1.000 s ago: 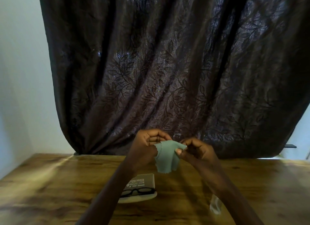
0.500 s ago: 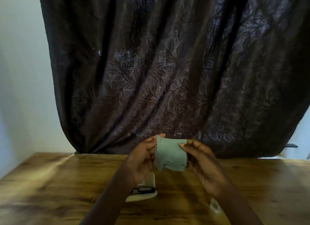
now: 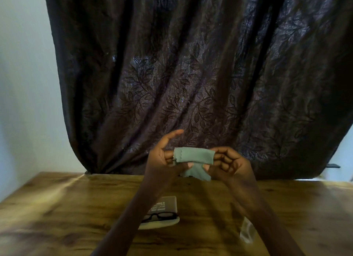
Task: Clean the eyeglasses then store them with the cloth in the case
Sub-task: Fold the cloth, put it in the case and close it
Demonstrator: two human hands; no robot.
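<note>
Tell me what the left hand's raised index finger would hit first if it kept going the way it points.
Probably the dark curtain: the left hand points its finger up and away toward it, though depth is unclear.

Two hands hold a pale green cloth (image 3: 193, 157) up above a wooden table (image 3: 57, 208). The left hand (image 3: 164, 160) pinches its left edge, the right hand (image 3: 227, 164) its right. Below, black glasses (image 3: 160, 216) lie on an open case (image 3: 164, 213). A dark leaf-patterned curtain (image 3: 191, 74) hangs behind.
</note>
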